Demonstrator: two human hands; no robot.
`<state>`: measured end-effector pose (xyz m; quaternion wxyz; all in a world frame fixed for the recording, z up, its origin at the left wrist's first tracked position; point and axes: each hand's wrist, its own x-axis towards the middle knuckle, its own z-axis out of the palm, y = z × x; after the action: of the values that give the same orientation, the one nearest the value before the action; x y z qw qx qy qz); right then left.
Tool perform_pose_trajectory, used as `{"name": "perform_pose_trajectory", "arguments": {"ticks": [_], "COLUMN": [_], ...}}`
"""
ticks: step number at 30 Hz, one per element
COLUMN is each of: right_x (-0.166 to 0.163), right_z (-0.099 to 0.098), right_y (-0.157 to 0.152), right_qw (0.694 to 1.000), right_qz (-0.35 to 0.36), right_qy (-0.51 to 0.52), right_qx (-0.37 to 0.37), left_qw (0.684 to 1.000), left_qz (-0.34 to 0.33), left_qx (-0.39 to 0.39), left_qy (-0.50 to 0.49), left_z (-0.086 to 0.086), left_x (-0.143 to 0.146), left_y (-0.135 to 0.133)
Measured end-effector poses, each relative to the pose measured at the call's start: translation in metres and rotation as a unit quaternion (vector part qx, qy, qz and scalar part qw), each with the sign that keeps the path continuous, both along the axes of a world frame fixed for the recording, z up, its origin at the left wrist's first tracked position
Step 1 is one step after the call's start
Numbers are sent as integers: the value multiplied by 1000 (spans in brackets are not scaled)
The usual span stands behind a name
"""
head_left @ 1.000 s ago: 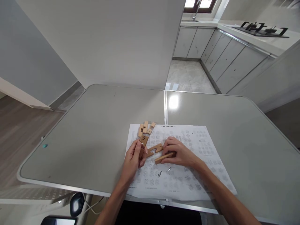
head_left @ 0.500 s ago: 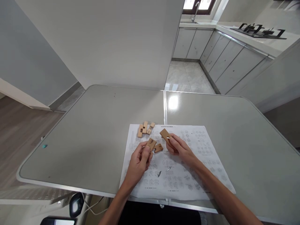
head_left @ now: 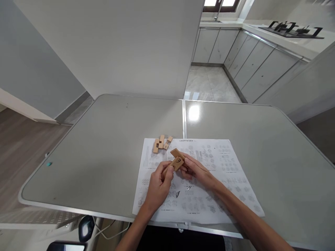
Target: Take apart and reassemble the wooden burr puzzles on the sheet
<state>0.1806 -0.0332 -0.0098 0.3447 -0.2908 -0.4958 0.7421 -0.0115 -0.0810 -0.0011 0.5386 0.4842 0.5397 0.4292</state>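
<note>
My left hand (head_left: 160,181) is closed on a flat wooden puzzle piece (head_left: 178,162) with a dark number on its face. Opposite it, my right hand (head_left: 195,168) grips a second wooden puzzle piece (head_left: 177,153), its long end pointing up and left. The two pieces overlap in view above the printed sheet; whether they are interlocked I cannot tell. Fingers hide their lower parts. Just beyond my hands, several loose notched wooden pieces (head_left: 161,142) lie at the sheet's upper left.
The white sheet (head_left: 206,209) of printed diagrams lies on the grey table (head_left: 99,139), with small dark and silvery scraps (head_left: 178,194) on it. A teal bit (head_left: 49,164) sits near the left edge. A metal seam (head_left: 184,118) crosses the tabletop.
My hands have come together, bringing the two held pieces against or across each other. The left piece has turned and moved right; the piece marked 1 no longer shows separately.
</note>
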Motion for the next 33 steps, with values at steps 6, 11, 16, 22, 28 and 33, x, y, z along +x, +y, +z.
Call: {"name": "perform_pose_trajectory", "arguments": {"ticks": [6,11,16,22,28,33], "right_x": [-3,-2,0,0,-4,-3], "right_z": [1,-1,-6,-5,-6,-5], "right_y": [-4,-8,-7,-9,-10,-9], "right_qw": [998,969,928,909,912,911], "right_qz": [-30,-80,-90,-62,-93,-155], "right_qy": [-25,-136,-187,-234,-216,-217], "right_qx": [45,191,311,339,335,316], "left_qw": [998,996,994,995,1000,997], "left_qz": [-10,-6,-23,-33,-29,-68], "left_qx": [24,32,37,32,5,-14], "left_qy": [62,87,95,88,4,-23], "left_z": [0,3,9,12,3,4], "left_x": [2,2,3,2,4,2], "left_y": [-2,-2,-1,1,-1,-1]}}
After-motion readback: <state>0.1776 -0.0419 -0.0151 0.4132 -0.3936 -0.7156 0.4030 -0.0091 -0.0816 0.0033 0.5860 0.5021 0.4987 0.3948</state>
